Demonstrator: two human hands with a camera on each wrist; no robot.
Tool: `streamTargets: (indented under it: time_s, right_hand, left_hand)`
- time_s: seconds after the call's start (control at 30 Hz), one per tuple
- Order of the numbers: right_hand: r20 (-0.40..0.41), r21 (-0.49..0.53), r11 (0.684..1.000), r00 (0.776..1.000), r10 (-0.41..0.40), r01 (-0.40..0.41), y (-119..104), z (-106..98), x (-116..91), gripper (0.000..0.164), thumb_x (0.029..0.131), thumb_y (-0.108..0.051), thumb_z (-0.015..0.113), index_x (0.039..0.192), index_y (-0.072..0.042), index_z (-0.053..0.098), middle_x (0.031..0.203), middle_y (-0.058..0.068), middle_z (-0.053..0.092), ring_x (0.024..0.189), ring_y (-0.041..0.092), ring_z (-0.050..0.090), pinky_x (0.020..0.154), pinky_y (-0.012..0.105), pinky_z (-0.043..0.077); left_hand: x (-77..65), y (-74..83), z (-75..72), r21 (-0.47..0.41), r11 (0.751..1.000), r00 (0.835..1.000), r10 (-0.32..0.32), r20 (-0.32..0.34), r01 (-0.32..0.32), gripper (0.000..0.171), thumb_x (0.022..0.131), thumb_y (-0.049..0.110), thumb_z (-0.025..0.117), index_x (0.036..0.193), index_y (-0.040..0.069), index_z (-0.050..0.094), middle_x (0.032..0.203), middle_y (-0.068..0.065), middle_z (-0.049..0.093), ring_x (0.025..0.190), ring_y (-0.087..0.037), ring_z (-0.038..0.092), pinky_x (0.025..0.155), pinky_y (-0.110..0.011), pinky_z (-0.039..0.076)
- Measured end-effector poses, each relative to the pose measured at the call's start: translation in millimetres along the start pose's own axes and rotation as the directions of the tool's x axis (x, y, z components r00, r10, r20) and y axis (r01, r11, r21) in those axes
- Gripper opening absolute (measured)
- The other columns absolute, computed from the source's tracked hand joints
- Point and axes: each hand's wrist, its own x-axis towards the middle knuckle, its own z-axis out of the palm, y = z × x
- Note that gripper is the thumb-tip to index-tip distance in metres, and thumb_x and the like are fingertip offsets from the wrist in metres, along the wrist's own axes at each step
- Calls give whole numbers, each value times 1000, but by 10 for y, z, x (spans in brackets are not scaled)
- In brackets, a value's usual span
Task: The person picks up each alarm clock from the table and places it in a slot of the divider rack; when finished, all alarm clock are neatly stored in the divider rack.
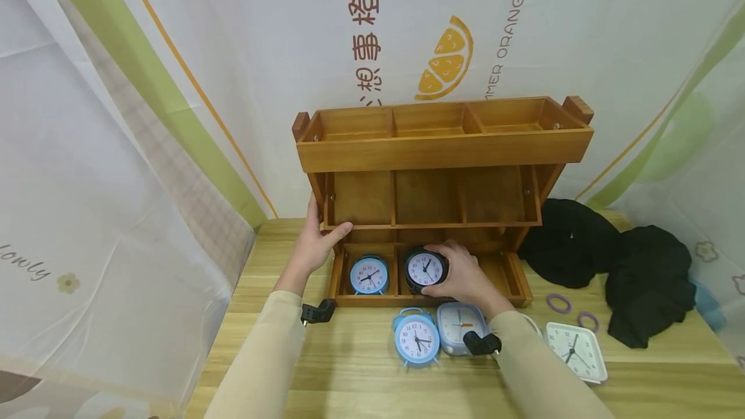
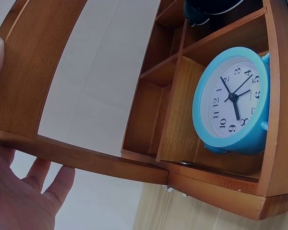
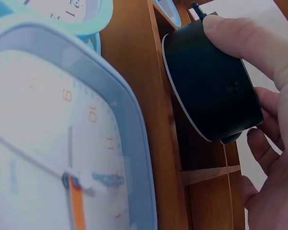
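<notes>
Currently the bench (image 1: 337,367) carries an upright wooden box (image 1: 442,155), its left side held between thumb and fingers of the left hand (image 1: 311,247). At the bottom row's middle compartment (image 1: 410,300), the right hand (image 1: 462,270), the nearer, pinches a round black clock (image 1: 425,270), right of a boxed blue clock (image 1: 369,277).

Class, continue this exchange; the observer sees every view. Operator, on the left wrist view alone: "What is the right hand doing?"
Observer: The right hand grips the black clock.
Operator: Which clock is farthest right in the head view?
Observer: The white clock, lying on the table.
Operator: Does any clock have an orange pointer?
Observer: Yes, the square blue clock, in front of the box.
</notes>
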Motion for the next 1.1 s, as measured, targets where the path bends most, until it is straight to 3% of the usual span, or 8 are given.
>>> streamTargets:
  time_s: [0.27, 0.53, 0.7, 1.1]
  right_hand:
    - [14, -6, 1000, 1000, 8, -8, 51, 24, 42, 85, 65, -36, 100, 139, -12, 66, 129, 14, 61, 120, 38, 56, 97, 67, 40]
    - [50, -5, 999, 998, 36, -35, 104, 84, 66, 86, 66, -36, 100, 141, -12, 65, 139, 18, 58, 127, 43, 53, 100, 71, 37]
    - [66, -7, 998, 996, 65, -65, 144, 110, 55, 85, 69, -34, 98, 143, -10, 63, 150, 26, 51, 138, 52, 44, 106, 80, 29]
    - [72, -3, 998, 995, 68, -68, 169, 173, 59, 86, 69, -34, 98, 144, -9, 63, 136, 17, 60, 129, 45, 51, 103, 71, 38]
  left_hand:
    - [16, -1, 1, -28, 999, 999, 41, -4, -41, 107, 101, 39, 71, 166, 37, -13, 175, -6, 3, 159, -37, 12, 120, -60, 30]
    - [4, 7, -3, -34, 999, 1000, 30, 4, -30, 108, 100, 39, 71, 166, 37, -15, 175, -6, 1, 159, -36, 12, 120, -59, 32]
    - [16, 3, 15, -27, 999, 1000, 21, 5, -21, 109, 100, 41, 72, 166, 37, -14, 175, -7, 2, 159, -36, 12, 120, -57, 33]
    - [30, -36, 12, -39, 999, 999, 34, -3, -34, 108, 100, 38, 72, 166, 37, -12, 175, -7, 1, 159, -37, 11, 119, -57, 34]
